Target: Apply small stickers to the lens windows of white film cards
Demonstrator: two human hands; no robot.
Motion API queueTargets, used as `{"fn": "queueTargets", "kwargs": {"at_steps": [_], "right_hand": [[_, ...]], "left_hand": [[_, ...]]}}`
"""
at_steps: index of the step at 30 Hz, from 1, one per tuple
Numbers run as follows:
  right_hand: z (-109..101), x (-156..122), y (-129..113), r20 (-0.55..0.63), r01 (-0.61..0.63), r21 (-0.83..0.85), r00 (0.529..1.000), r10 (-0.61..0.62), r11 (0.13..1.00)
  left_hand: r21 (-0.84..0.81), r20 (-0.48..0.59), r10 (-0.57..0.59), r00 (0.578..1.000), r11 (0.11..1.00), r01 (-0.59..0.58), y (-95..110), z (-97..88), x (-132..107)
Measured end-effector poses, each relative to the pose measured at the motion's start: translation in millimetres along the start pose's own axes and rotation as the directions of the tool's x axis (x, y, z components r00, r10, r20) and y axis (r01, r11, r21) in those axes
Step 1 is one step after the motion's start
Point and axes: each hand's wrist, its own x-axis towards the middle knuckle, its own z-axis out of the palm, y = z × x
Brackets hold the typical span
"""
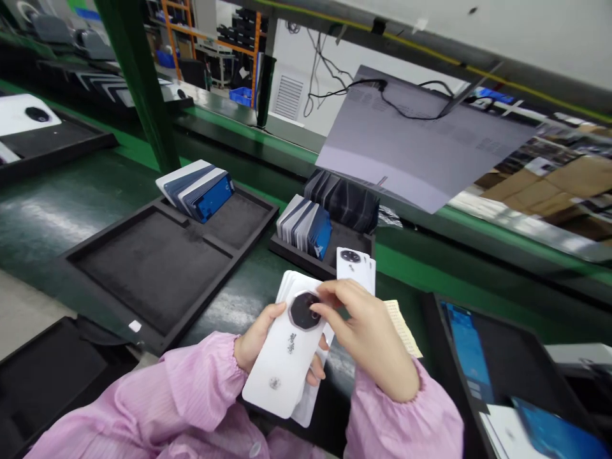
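My left hand (pixel 255 341) is wrapped round a small stack of white phone back covers (pixel 282 363), the top one showing a dark round camera ring. My right hand (pixel 368 331) rests over the upper end of that stack, its fingertips pinched at the camera ring (pixel 305 310). Another white back cover (pixel 356 268) stands just beyond my right hand. Both sleeves are pink.
A large black foam tray (pixel 153 268) lies to the left, holding a leaning stack of blue-and-white covers (pixel 198 189). A smaller black tray (pixel 329 245) with more covers sits ahead. Another black tray (pixel 516 363) with blue-filmed parts is at the right. A grey sheet (pixel 421 140) hangs above the green conveyor.
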Motion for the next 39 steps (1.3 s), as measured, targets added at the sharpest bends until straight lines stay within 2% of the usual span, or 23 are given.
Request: {"fn": "queueTargets", "kwargs": {"at_steps": [3,4,6,7,9,11,13,14,15,16,17,19,22,24,26,29,31,34,36,39], "right_hand": [[6,6,8,-0.065,-0.053,-0.068,0.997,0.048,0.996],[6,9,12,-0.051,-0.069,-0.057,0.997,0.066,0.996],[0,12,20,-0.002,-0.109,0.000,0.994,0.109,0.994],[-5,12,23,-0.012,-0.146,0.032,0.989,0.146,0.989],[-18,8,29,-0.140,-0.235,0.124,0.958,0.251,0.964],[-33,-2,32,-0.361,-0.246,0.301,0.865,0.349,0.921],[-47,-16,35,-0.567,-0.136,0.476,0.708,0.421,0.869],[-52,-23,38,-0.636,-0.066,0.534,0.627,0.451,0.843],[-57,-29,41,-0.672,-0.007,0.573,0.568,0.476,0.819],[-60,-35,44,-0.674,0.023,0.607,0.543,0.500,0.794],[-61,-40,48,-0.648,0.026,0.643,0.551,0.526,0.765],[-59,-48,55,-0.543,-0.024,0.708,0.621,0.565,0.706],[-44,-56,61,-0.372,-0.128,0.756,0.723,0.582,0.642],[-28,-61,63,-0.247,-0.194,0.769,0.789,0.563,0.609],[-9,-63,65,-0.105,-0.277,0.753,0.845,0.525,0.597],[24,-60,64,0.044,-0.377,0.663,0.882,0.469,0.647],[45,-55,60,0.032,-0.395,0.577,0.885,0.464,0.715],[58,-48,47,-0.119,-0.380,0.448,0.872,0.475,0.809],[50,-45,34,-0.226,-0.352,0.376,0.862,0.453,0.857],[21,-39,11,-0.334,-0.244,0.304,0.878,0.343,0.921]], "left_hand": [[0.000,-0.012,0.005,1.000,1.000,-0.005,5,2.3,0],[0.015,-0.027,-0.007,1.000,1.000,0.007,7,3.1,0],[0.011,-0.080,0.044,0.996,0.999,-0.043,12,4.5,2],[0.026,-0.077,0.027,0.997,0.999,-0.025,14,5.4,3],[0.076,-0.054,-0.047,0.997,0.996,0.051,17,8.1,5],[0.116,-0.020,-0.086,0.996,0.989,0.087,20,12.2,5],[0.131,0.023,-0.098,0.995,0.987,0.094,23,16.5,4],[0.132,0.039,-0.098,0.994,0.987,0.092,25,18.2,3],[0.126,0.046,-0.082,0.996,0.989,0.076,27,19.5,3],[0.112,0.049,-0.058,0.997,0.992,0.052,30,20.3,2],[0.096,0.049,-0.034,0.998,0.995,0.029,32,20.9,2],[0.074,0.064,-0.013,0.998,0.997,0.008,35,21.7,1],[0.049,0.066,0.022,0.998,0.999,-0.025,32,24.0,-1],[0.044,0.004,0.149,0.989,0.988,-0.149,26,25.6,-3],[0.046,-0.010,0.214,0.977,0.976,-0.213,22,25.1,-4],[0.072,0.027,0.211,0.977,0.975,-0.212,17,19.7,-5],[0.098,0.057,0.197,0.979,0.974,-0.202,15,14.2,-7],[0.097,0.082,0.215,0.973,0.970,-0.223,11,7.1,-7],[0.085,0.098,0.206,0.973,0.973,-0.215,9,5.2,-6],[0.086,0.117,0.189,0.975,0.976,-0.200,8,7.0,-5]]}}
